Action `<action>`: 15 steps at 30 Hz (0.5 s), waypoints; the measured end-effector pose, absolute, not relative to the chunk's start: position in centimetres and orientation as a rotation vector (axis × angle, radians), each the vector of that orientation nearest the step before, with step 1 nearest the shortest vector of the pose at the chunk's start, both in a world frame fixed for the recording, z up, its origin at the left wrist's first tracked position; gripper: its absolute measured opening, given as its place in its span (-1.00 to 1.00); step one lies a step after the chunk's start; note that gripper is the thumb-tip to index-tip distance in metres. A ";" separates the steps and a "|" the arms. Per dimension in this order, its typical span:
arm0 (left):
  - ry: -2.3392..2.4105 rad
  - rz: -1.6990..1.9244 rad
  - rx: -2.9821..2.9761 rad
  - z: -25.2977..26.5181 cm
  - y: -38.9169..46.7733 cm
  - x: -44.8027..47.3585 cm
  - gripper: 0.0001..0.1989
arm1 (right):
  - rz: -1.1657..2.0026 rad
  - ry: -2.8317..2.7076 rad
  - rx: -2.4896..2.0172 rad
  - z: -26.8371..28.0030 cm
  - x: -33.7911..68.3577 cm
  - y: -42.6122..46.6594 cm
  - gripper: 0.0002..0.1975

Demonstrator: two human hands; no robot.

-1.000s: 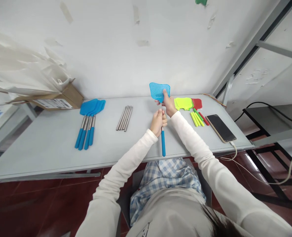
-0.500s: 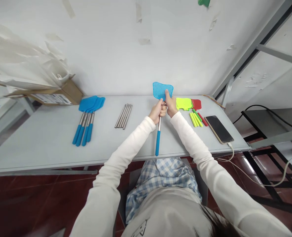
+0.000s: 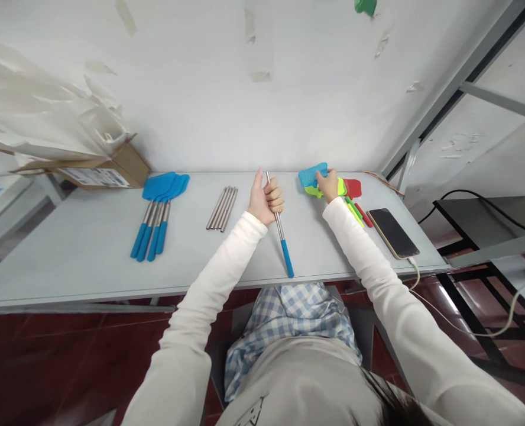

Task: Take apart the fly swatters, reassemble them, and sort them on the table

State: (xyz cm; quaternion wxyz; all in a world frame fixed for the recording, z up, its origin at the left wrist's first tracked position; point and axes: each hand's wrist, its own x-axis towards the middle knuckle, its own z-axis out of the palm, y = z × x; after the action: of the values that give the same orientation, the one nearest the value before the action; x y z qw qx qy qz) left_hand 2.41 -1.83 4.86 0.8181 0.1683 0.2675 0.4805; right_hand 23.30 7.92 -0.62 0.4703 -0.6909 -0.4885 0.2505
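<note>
As left hand [image 3: 263,202] grips rod [image 3: 279,227] | silver, blue-handled | swatter head [image 3: 309,176] blue, seemingly meshed

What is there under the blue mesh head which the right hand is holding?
Flat yellow-green pieces show past the blue mesh head and the right hand. The parts covered by these cannot be seen, nor whether the blue head touches the pieces.
</note>
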 end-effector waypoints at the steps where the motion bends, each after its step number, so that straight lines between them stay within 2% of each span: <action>1: 0.574 1.027 0.348 5.1 -1.9 2.4 -0.43 | 0.564 -1.243 -1.774 -1.0 22.9 7.7 -0.76; 7: 0.590 1.130 0.315 5.9 -2.5 2.5 -0.45 | 0.154 -1.480 -2.090 -1.4 22.1 5.5 -0.44; 10: 0.602 1.203 0.330 6.5 -2.1 3.0 -0.47 | 0.109 -1.497 -2.044 -0.7 22.3 3.6 -0.44; 13: 0.627 1.295 0.343 6.9 -1.3 3.6 -0.49 | 0.555 -1.731 -1.719 0.4 22.8 1.0 -0.64; 15: 0.641 1.368 0.344 7.0 -0.7 4.0 -0.52 | 0.990 -1.942 -1.368 0.9 23.0 -1.0 -0.65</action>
State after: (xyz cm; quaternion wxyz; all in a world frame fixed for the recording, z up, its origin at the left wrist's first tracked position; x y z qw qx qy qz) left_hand 3.98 -0.74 7.00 0.7146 0.1555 0.2892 0.6177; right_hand 22.95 -1.03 0.91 0.2801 -0.5103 -0.7245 0.3691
